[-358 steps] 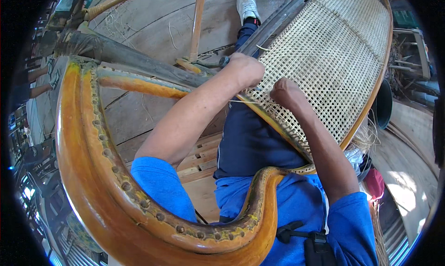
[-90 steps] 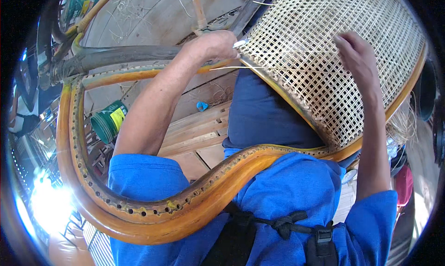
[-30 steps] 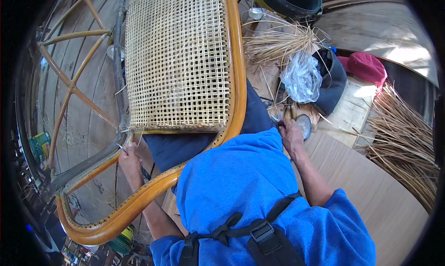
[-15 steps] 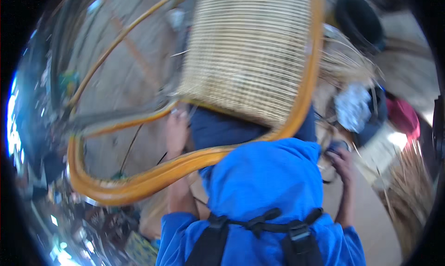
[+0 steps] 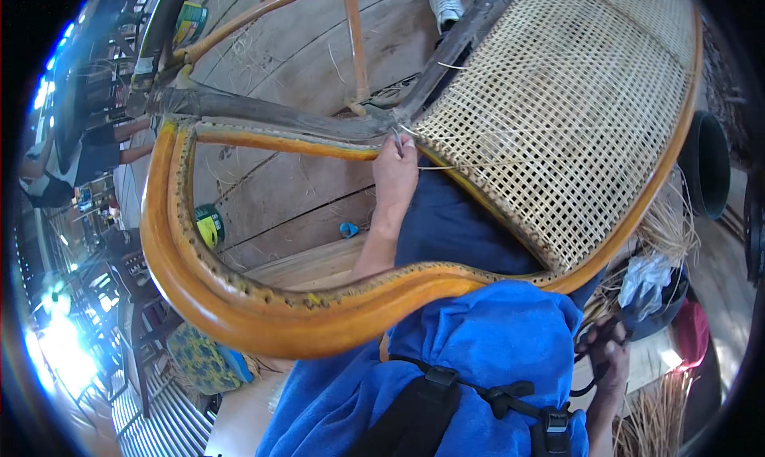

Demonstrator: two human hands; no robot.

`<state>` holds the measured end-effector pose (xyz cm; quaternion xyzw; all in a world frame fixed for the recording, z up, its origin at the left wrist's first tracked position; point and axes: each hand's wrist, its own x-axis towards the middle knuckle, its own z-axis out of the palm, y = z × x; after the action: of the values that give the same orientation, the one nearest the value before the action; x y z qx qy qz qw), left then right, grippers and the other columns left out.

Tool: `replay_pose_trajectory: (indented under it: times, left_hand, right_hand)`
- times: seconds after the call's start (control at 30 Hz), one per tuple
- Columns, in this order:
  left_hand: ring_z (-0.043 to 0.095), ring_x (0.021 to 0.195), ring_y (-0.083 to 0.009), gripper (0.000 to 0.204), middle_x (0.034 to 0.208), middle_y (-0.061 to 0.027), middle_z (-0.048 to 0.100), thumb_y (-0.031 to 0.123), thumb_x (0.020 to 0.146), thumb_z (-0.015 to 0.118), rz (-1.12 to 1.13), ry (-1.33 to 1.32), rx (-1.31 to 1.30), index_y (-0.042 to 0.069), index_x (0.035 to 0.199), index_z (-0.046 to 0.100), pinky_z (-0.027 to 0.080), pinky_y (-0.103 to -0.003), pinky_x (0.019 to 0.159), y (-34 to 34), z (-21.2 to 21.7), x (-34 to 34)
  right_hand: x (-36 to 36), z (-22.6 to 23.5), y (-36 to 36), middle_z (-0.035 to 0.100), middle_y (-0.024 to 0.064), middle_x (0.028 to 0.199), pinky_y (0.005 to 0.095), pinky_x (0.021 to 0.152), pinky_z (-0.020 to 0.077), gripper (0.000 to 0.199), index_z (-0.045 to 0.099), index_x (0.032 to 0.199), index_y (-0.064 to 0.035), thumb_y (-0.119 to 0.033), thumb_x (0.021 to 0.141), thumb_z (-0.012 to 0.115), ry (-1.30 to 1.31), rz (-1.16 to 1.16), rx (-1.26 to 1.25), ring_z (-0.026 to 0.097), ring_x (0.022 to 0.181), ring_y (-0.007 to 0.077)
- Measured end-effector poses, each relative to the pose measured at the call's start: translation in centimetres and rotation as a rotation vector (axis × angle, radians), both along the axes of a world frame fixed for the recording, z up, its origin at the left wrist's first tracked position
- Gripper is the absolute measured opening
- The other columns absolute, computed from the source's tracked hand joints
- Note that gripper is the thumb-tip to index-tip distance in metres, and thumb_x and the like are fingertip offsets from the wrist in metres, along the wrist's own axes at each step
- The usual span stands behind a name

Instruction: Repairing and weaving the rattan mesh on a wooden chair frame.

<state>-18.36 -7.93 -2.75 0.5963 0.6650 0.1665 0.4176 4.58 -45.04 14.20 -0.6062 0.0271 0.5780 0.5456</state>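
Observation:
A wooden chair frame [image 5: 263, 349] with a curved, orange-brown varnished rim lies across my lap. Woven cane webbing [image 5: 558, 114] fills its right section. At the webbing's near-left corner, my left hand [image 5: 396, 170] is closed in a pinch on a thin greyish strip, whose exact kind is too small to tell. A loose cane strand [image 5: 494, 168] runs from beside that hand across the webbing. Low on the right, my right hand [image 5: 610, 361] is curled by a dark object that I cannot make out. Small holes line the rim's inner edge.
Bundled cane strands [image 5: 665, 230] lie at the right near a dark bucket [image 5: 707, 166], a crumpled clear plastic bag [image 5: 645, 282] and a magenta item [image 5: 692, 333]. Green cans [image 5: 209, 226] stand on the plank floor [image 5: 303, 190]. Another person's shoe [image 5: 446, 7] shows at the top.
The chair frame and webbing have turned in view, the webbing now slanting to the upper right. My left hand has come up from under the rim to the webbing's corner. My right hand appears lower.

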Motion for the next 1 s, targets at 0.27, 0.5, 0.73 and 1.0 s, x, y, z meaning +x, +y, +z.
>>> replay_pose_trajectory:
  times: [0.27, 0.5, 0.73, 1.0]
  left_hand:
    - [0.061, 0.074, -0.0227, 0.014, 0.086, -0.0134, 0.063, 0.007, 0.089, 0.054, -0.016, -0.100, 0.110, 0.000, 0.098, 0.062, 0.048, -0.033, 0.072, 0.3, -0.1, 0.5]
    - [0.062, 0.081, -0.0279, 0.022, 0.094, -0.0119, 0.060, 0.002, 0.084, 0.054, -0.238, -0.010, 0.184, 0.005, 0.103, 0.065, 0.049, -0.037, 0.074, 1.0, 1.3, 0.8]
    - [0.061, 0.081, -0.0287, 0.031, 0.095, -0.0119, 0.058, -0.002, 0.077, 0.056, -0.368, -0.006, 0.271, 0.009, 0.105, 0.064, 0.049, -0.038, 0.073, 0.7, 1.0, 0.4]
    - [0.059, 0.076, -0.0255, 0.024, 0.094, -0.0119, 0.057, -0.001, 0.082, 0.058, -0.340, 0.006, 0.282, 0.006, 0.105, 0.063, 0.049, -0.036, 0.071, 0.2, 1.2, 0.9]
  right_hand:
    - [5.6, -6.3, 23.6, 0.061, 0.0153, 0.087, 0.0421, 0.071, 0.0492, 0.016, 0.057, 0.097, -0.0035, -0.012, 0.085, 0.057, -1.537, 1.136, -0.090, 0.062, 0.081, 0.0343]
    - [1.5, -10.8, 36.5, 0.062, 0.0083, 0.094, 0.0391, 0.084, 0.0455, 0.014, 0.058, 0.098, -0.0075, -0.009, 0.084, 0.056, -1.704, 1.590, 0.195, 0.060, 0.094, 0.0248]
    - [-0.3, -12.7, 36.1, 0.061, 0.0070, 0.102, 0.0344, 0.084, 0.0442, 0.025, 0.057, 0.106, -0.0065, -0.010, 0.081, 0.060, -1.822, 1.657, 0.229, 0.058, 0.099, 0.0211]
    - [-0.7, -14.4, 36.0, 0.060, 0.0063, 0.097, 0.0342, 0.084, 0.0434, 0.025, 0.057, 0.105, -0.0066, -0.013, 0.082, 0.062, -1.871, 1.628, 0.269, 0.058, 0.099, 0.0209]
